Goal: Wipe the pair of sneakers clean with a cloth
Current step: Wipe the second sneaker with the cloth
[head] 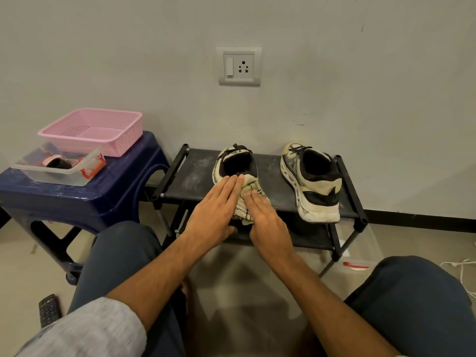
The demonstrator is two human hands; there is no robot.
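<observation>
Sneakers [313,181] on black rack [190,176], straight fingers [229,184] flat on cloth [244,212], blue stool [77,202] alongside.

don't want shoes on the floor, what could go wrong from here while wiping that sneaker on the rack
1. The other sneaker seems to overhang the front edge of the rack; jolts from wiping might drop it.
2. The left hand and right hand press the cloth on the near sneaker at its heel; a hard push could slide it backward.
</observation>
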